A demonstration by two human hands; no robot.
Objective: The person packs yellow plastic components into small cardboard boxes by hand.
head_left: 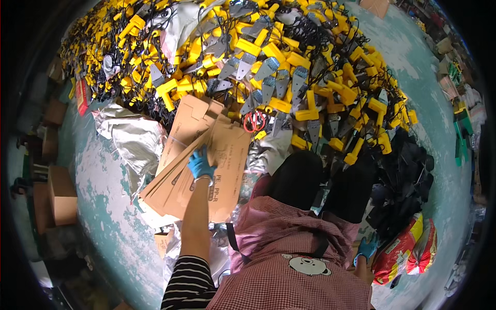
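Note:
My left hand [201, 163], in a blue glove, lies with spread fingers on a stack of flattened cardboard boxes [230, 155]. The printed brown sheets are fanned out unevenly at the left of my legs. Low on the right side, my right hand [366, 249] wears a blue glove too. Its fingers look apart, beside a brown edge [355, 247] that may be cardboard; I see nothing held in it. Just beyond the stack, red-handled scissors [254, 121] rest at the foot of a big heap of yellow-handled tools [279, 77] with grey metal plates and black cords.
A crumpled white sack [132, 137] lies left of the cardboard. Black parts [403, 181] are piled at the right, above red and yellow bags [405, 253]. A cardboard box [63, 195] stands at the far left on the worn green floor [101, 206].

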